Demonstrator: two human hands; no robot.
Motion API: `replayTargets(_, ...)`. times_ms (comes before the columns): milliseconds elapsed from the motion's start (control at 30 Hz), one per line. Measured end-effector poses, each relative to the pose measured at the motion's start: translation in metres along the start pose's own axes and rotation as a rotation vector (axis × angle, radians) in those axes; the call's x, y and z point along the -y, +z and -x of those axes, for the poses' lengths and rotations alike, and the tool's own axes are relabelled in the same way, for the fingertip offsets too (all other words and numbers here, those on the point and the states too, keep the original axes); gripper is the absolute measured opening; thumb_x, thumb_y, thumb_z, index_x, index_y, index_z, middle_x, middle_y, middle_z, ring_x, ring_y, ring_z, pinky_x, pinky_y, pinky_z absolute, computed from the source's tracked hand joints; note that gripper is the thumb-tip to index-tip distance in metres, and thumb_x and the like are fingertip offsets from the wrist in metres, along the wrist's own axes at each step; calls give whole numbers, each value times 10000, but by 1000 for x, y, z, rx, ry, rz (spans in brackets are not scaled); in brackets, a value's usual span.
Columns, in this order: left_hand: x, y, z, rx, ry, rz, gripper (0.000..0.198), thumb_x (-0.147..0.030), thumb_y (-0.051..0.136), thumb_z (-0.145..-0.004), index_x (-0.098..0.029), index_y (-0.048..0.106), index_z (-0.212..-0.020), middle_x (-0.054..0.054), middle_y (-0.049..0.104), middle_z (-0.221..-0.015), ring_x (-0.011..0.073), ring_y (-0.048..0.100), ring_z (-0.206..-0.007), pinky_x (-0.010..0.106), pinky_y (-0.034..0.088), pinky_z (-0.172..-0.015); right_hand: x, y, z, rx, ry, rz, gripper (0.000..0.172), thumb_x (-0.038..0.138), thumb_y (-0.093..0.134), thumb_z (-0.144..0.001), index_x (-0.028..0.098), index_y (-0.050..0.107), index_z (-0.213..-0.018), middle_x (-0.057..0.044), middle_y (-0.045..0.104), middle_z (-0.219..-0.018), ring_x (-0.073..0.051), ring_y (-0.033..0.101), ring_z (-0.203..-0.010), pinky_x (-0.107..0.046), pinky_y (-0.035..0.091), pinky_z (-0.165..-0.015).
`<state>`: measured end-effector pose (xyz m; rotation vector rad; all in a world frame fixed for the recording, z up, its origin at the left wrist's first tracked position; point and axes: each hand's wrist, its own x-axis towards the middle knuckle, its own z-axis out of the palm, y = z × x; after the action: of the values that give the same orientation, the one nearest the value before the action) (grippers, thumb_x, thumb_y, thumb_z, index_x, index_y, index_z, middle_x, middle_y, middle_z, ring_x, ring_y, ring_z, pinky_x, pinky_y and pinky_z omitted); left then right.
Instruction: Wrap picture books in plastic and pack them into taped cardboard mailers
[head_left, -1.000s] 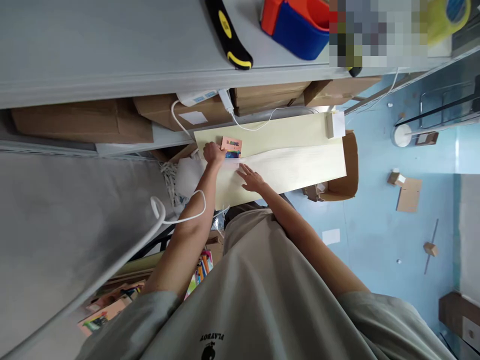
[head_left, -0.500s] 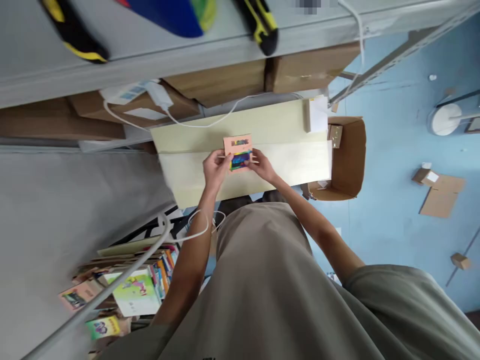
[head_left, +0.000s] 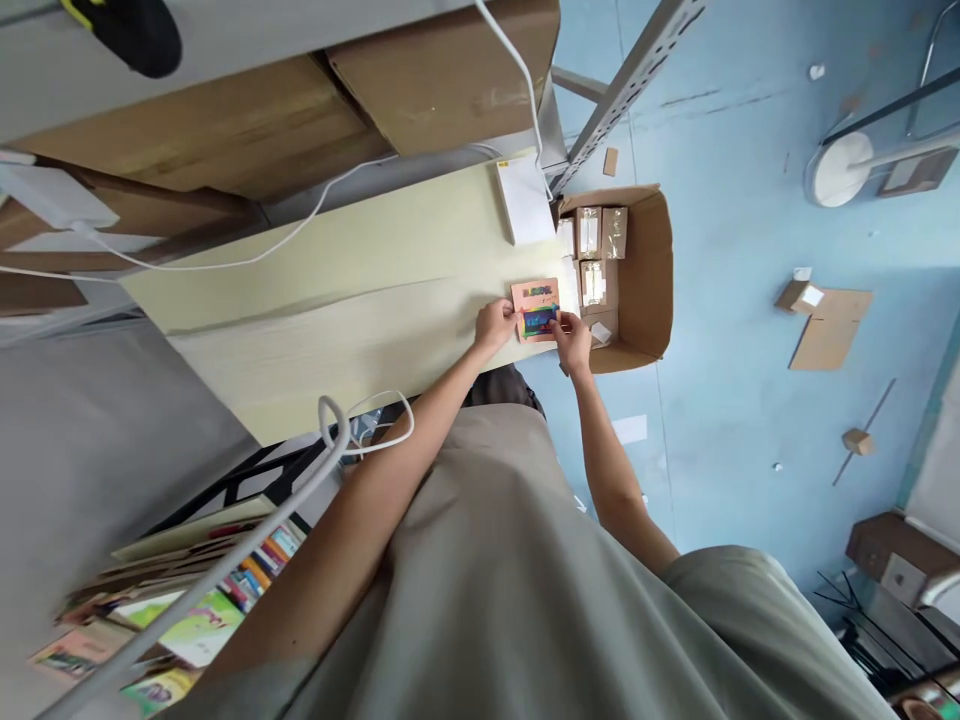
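A small pink card with a colourful picture [head_left: 535,309] is held near the right end of a pale wooden table [head_left: 352,300]. My left hand [head_left: 495,324] pinches its left edge and my right hand [head_left: 573,340] grips its right edge. Both hands are closed on the card, just left of an open cardboard box [head_left: 649,270] that holds several small wrapped packs [head_left: 598,256].
A white pad or block [head_left: 525,200] lies at the table's far right. White cables run over the table and past my left arm. Brown cartons sit under a grey shelf at the top. Colourful books [head_left: 180,620] are stacked bottom left. Cardboard scraps lie on the blue floor.
The card was lifted from the table's left part by my left hand, then taken in both hands and carried right, to the table's end beside the open box.
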<state>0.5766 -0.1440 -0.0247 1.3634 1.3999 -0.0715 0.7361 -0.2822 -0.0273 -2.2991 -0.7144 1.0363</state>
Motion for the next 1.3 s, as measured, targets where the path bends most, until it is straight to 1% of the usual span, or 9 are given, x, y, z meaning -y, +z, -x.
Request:
replayTargets(133, -3, 9, 1, -20, 7, -141, 51, -207, 797, -1042, -236, 804, -1001, 89, 903, -1186, 280, 837, -1132, 355, 604, -1027, -4, -5, -8, -4, 14, 79, 295, 422, 674, -1036, 190, 801, -1167, -171, 889, -1144, -335, 838, -1029, -460, 645, -1008)
replayTargets(333, -9, 8, 4, 17, -7, -271, 63, -271, 780, -1077, -247, 822, -1117, 95, 895, -1224, 290, 820, -1168, 377, 599, -1035, -10, -17, -19, 100, 14, 184, 176, 359, 705, -1021, 212, 786, -1070, -131, 879, -1047, -322, 824, -958, -456, 647, -959)
replayTargets(533, -15, 8, 4, 50, -13, -261, 59, -272, 800, -1060, -267, 844, -1099, 95, 896, -1235, 294, 823, -1190, 395, 612, -1061, -11, -26, -33, -132, 19, 282, 359, 414, 770, -1011, 159, 777, -1264, -248, 791, -1405, -379, 755, -1286, -503, 597, -1121)
replayTargets(667, -18, 12, 5, 33, -15, -314, 94, -246, 762, -1077, -248, 846, -1120, 130, 883, -1269, 317, 809, -1207, 416, 612, -1058, -7, -28, -41, -86, 105, 209, 232, 358, 714, -1030, 156, 782, -1123, -221, 843, -1234, -341, 799, -1139, -450, 608, -1046)
replayTargets(900, -24, 18, 15, -45, 28, -448, 174, -236, 723, -1100, -209, 797, -1255, 174, 844, -1307, 363, 777, -1247, 442, 617, -1053, 9, -24, -20, -144, -75, 300, 167, 351, 650, -1065, 219, 749, -1038, -140, 796, -1203, -266, 749, -988, -367, 563, -880)
replayTargets(1000, -27, 24, 19, -90, 126, -373, 255, -168, 680, -1106, -235, 760, -1339, 142, 814, -1377, 319, 765, -1280, 396, 612, -1065, 17, -10, -10, -104, -135, 385, 172, 318, 604, -1086, 235, 747, -1036, -118, 765, -1207, -249, 707, -967, -340, 521, -833)
replayTargets(1100, -35, 32, 18, -41, 190, -207, 171, -270, 659, -1157, -232, 787, -1263, 125, 838, -1317, 276, 783, -1238, 364, 598, -1082, 22, 6, -4, -47, -140, 444, 224, 283, 546, -1108, 235, 746, -1021, -108, 755, -1178, -243, 679, -955, -324, 483, -807)
replayTargets(1200, -44, 40, 13, 26, 115, -146, 251, -408, 706, -1147, -209, 831, -1057, 133, 873, -1149, 292, 809, -1145, 378, 601, -1042, 24, 15, -2, -20, -111, 450, 251, 255, 523, -1101, 223, 758, -1018, -116, 765, -1150, -242, 682, -957, -317, 484, -813)
replayTargets(1300, -49, 43, 7, 21, 24, -154, 261, -310, 680, -1132, -222, 841, -946, 130, 879, -1128, 312, 805, -1117, 399, 598, -996, 23, 11, -3, 19, -130, 356, 239, 305, 567, -1089, 209, 784, -1060, -126, 797, -1129, -252, 728, -981, -336, 546, -891)
